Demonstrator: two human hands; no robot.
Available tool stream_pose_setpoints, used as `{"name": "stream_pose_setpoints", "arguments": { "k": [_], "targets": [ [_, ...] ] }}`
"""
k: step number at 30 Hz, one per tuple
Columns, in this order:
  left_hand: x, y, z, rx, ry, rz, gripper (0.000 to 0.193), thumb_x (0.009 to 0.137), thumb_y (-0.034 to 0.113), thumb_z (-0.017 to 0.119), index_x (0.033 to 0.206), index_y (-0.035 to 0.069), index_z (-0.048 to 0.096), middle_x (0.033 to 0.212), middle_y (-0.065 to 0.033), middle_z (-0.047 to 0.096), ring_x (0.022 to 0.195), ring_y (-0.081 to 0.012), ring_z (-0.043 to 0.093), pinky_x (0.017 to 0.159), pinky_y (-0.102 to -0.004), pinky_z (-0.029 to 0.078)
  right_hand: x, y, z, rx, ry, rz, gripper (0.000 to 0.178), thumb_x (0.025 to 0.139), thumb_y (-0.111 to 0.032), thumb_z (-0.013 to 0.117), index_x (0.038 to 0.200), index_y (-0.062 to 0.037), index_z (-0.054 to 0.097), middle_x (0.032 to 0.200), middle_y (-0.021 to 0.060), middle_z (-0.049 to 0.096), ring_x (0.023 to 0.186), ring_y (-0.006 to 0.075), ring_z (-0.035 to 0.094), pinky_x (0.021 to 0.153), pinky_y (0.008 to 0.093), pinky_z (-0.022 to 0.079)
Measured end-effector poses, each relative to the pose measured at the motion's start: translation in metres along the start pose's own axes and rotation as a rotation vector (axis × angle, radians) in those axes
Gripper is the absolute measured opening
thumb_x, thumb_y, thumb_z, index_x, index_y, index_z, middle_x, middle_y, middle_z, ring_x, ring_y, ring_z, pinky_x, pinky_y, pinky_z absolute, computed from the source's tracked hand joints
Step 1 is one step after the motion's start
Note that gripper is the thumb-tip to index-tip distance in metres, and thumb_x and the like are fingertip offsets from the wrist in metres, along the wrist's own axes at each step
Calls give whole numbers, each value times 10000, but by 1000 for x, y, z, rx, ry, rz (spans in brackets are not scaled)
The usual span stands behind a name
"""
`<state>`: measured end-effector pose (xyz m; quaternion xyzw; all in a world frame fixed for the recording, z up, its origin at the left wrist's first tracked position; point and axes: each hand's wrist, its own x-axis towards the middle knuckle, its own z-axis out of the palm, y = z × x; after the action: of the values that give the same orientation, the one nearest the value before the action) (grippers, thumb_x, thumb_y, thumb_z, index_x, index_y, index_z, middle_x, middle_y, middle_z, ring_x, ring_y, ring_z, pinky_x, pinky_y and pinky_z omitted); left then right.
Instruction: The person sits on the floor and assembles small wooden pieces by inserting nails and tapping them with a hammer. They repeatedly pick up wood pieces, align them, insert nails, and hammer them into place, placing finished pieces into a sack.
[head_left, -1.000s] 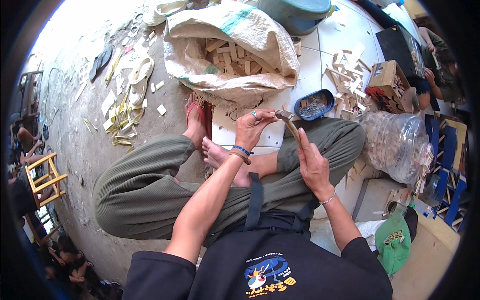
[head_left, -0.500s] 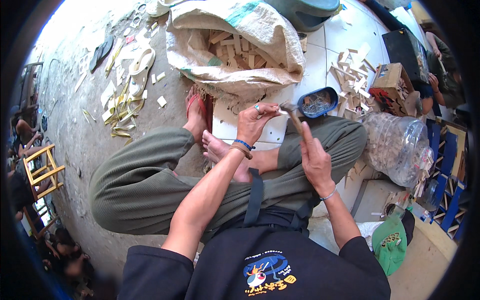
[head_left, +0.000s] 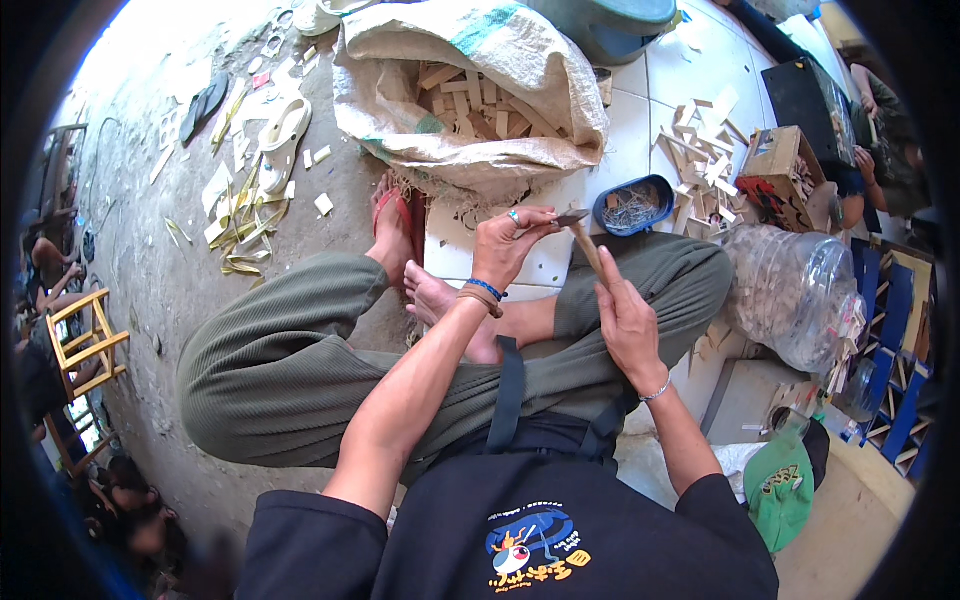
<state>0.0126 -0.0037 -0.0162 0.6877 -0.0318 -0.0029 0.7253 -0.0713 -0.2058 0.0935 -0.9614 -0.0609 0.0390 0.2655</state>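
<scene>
My right hand is closed round the wooden handle of a hammer, index finger stretched along it. The dark metal head lies right at the fingertips of my left hand. Those left fingers are pinched together; what they hold is mostly covered by the hammer head and too small to name. Just right of the hammer head sits a blue oval tub of thin metal nails. Beyond my left hand stands a white woven sack, its mouth open on many small wooden pieces.
A loose heap of joined wood strips lies on white tiles, near a cardboard box. To the right are a large clear plastic jug and a green cap. Sandals and scraps litter the left floor. Other people sit at both edges.
The hammer head has come down onto the spot at my left fingertips, covering the pale bit seen there before. My right hand shifted slightly; my left hand stays almost in place.
</scene>
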Motion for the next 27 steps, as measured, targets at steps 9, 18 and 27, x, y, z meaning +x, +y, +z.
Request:
{"name": "stream_pose_setpoints", "arguments": {
  "k": [9,18,27],
  "targets": [
    [-5,15,-1,209,-42,89,238,873,116,832,1107,104,790,1168,-91,786,1057,-231,767,895,-338,620,-5,-6,-28,343,55,115,517,1064,-132,569,1556,-37,443,1091,248,686,865,423,688,826,440,549],
    [-3,15,-1,206,-1,-32,400,894,91,809,1269,101,669,1156,-87,785,1068,-234,769,907,-334,620,-20,8,-2,-21,28,-84,696,1016,-69,623,1644,-247,381,842,128,560,634,357,612,572,502,488],
    [-4,12,-1,221,6,-61,369,906,94,805,1218,66,612,1122,-112,791,1054,-245,778,880,-341,621,-21,9,7,-35,159,-153,784,960,-27,645,1652,-274,370,802,96,502,542,325,556,511,484,483]
  ]
}}
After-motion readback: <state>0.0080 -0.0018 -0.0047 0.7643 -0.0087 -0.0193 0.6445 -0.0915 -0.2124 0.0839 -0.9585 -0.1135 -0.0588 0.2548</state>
